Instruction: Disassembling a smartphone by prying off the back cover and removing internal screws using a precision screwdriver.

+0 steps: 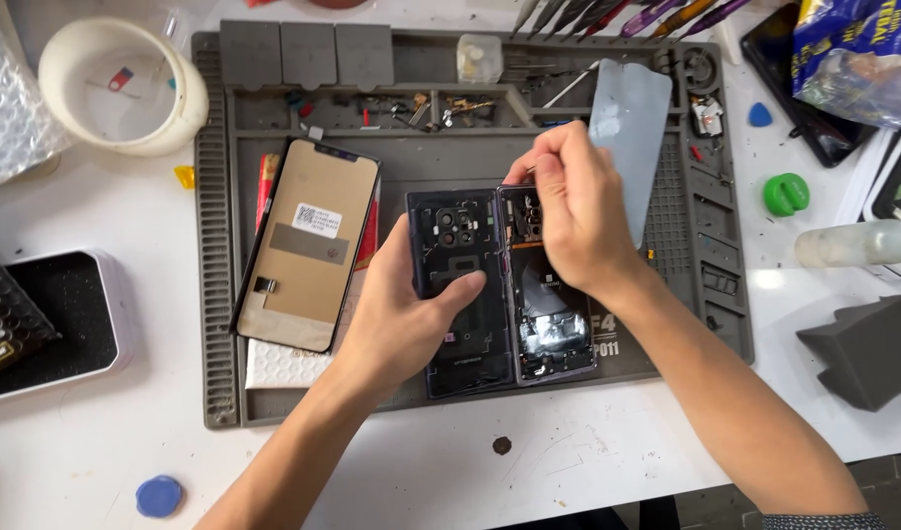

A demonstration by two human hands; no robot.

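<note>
Bench inventory, L to R, placed rel. to the two grips.

- Far L of L hand: round white tub (122, 86), up top; white box w/ black inset (53, 319) below it; blue disc pick (160, 496) at near table edge.
- Just L of L hand: screen panel (308, 245), face down, tan back w/ white label, lying tilted on grey work mat (215, 294); white foam pad (285, 364) under its lower end.
- L hand (401, 319): fingers spread flat, thumb across dark back cover (460, 285), pressing it onto mat. Cover lies open, camera cutouts at top, touching phone body on its R side.
- R hand (578, 211): fingertips pinched together over top of opened phone body (546, 314); a thin metal tip shows at the fingers, tool type cannot tell. Phone body sits mid-mat, directly under and below this hand, internals up.
- Just R of R hand, behind it: pale grey glass panel (629, 132), leaning over mat's R trays.
- Above both hands: mat tray w/ small screws and parts (440, 106).
- Far R of R hand: green cap (786, 193), blue pick (760, 115), grey foam block (863, 348).
</note>
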